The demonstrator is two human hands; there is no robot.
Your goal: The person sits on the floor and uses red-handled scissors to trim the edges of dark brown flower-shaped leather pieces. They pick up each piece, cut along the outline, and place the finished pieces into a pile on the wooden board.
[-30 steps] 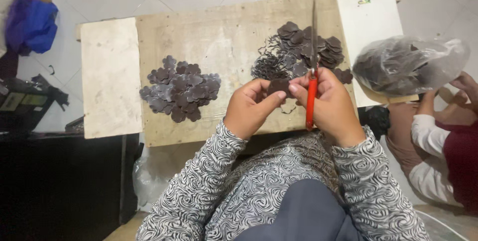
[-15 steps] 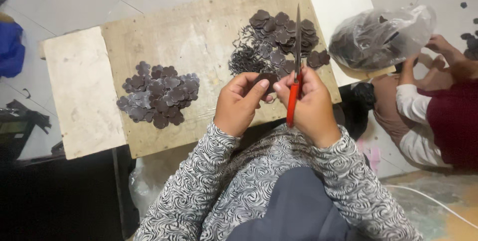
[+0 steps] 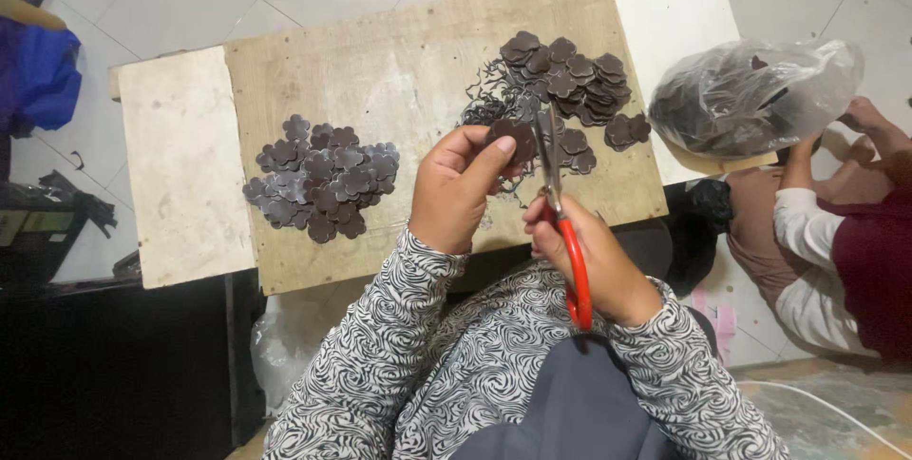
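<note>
Scissors [image 3: 556,203] with red handles, gripped in the right hand [image 3: 594,265], whose fingers are closed through the loops. The left hand [image 3: 461,189] pinches a dark flower-shaped piece [image 3: 513,137] between thumb and fingers, just left of the blades and above the table [image 3: 399,70]. Trimming likely goes best if the piece is turned into the blades in short snips, fingertips kept clear. The scissors' long axis runs nearly away from the person, tips pointing toward the uncut pile [image 3: 570,75]; a finished pile [image 3: 318,180] lies well left of the scissors.
</note>
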